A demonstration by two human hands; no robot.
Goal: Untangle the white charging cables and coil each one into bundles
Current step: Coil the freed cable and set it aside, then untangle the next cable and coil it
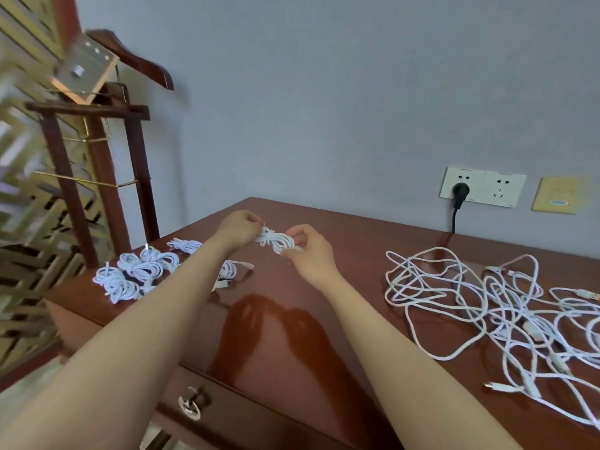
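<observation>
Above the middle of the brown wooden table [324, 319] I hold a small coiled bundle of white cable [275, 241] between both hands. My left hand [238, 229] pinches the cable's end at the bundle's left side. My right hand [310, 251] grips the bundle's right side with curled fingers. A big tangle of loose white cables [493, 306] lies spread over the right part of the table. Several finished white bundles [136, 271] lie together at the table's left end, partly hidden by my left forearm.
A wooden rack [97, 177] with brass rails stands left of the table. On the grey wall at the back right is a double socket [483, 186] with a black plug [460, 191] and hanging cord. A drawer with a metal handle [190, 405] faces me.
</observation>
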